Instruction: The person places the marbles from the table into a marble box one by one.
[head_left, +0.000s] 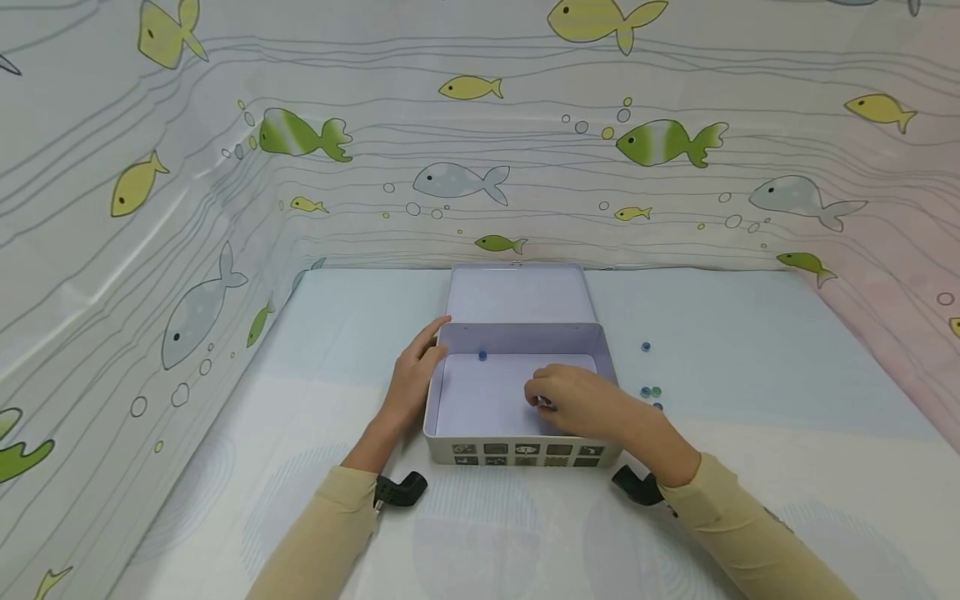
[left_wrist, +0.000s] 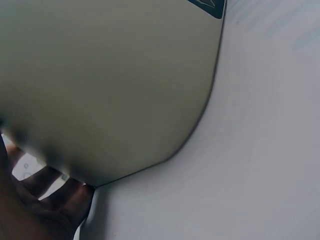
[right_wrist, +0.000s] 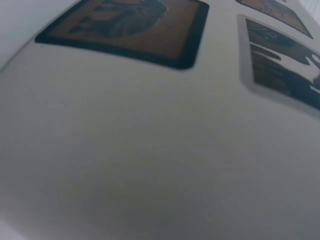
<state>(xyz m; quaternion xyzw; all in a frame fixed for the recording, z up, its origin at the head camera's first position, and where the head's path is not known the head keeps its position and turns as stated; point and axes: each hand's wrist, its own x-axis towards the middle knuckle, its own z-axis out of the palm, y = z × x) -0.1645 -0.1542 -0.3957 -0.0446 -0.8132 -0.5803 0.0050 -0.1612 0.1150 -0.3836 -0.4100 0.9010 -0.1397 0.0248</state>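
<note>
A white tin box (head_left: 447, 451) stands open on the table, its lid (head_left: 517, 293) lying back. My left hand (head_left: 431, 342) rests against the box's left outer wall with the fingers fairly straight. In the left wrist view the fingers (left_wrist: 55, 192) lie along the box's wall (left_wrist: 110, 85). My right hand (head_left: 540, 400) is inside the box with curled fingers, pinching what looks like a small glass bead (head_left: 546, 405). A blue bead (head_left: 482, 356) lies on the box's floor near the back wall. The right wrist view shows only the box's picture-printed front wall (right_wrist: 150, 150).
Several loose beads (head_left: 650, 391) lie on the pale blue table (head_left: 750, 367) right of the box, one blue bead (head_left: 645, 346) farther back. A fish-patterned curtain (head_left: 480, 167) walls in the table at the back and on both sides.
</note>
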